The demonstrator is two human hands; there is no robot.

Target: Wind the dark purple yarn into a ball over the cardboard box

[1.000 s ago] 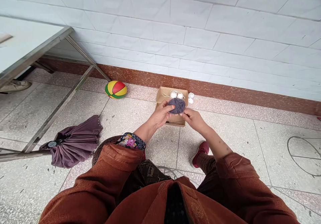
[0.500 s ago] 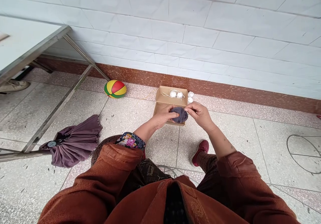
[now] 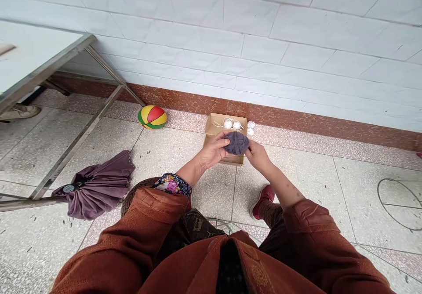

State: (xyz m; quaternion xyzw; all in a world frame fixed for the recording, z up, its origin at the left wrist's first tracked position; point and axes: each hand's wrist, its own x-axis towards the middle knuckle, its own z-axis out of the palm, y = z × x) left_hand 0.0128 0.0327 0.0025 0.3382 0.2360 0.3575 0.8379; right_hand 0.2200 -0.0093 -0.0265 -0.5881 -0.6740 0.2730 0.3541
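Note:
A dark purple-grey ball of yarn (image 3: 236,143) is gripped by my left hand (image 3: 213,150), whose thumb presses on its near side. My right hand (image 3: 258,154) is closed at the ball's right end, its fingertips partly hidden behind the wound yarn. The strand it pinches is too thin to make out clearly. Below the ball stands an open cardboard box (image 3: 211,126) on the floor. Two white yarn balls (image 3: 232,124) with loose ends rest in its raised lid, and further white balls (image 3: 251,128) lie just right of the box.
A red, yellow and green ball (image 3: 152,117) sits near the wall, left of the box. At left, a folded purple umbrella (image 3: 99,184) lies by a metal-framed table (image 3: 42,61). A wire ring (image 3: 400,204) is on the floor at right.
My right hand has moved from beside the ball, where it pinched a strand, to under its right end. The yarn ball has turned and risen slightly in my left hand.

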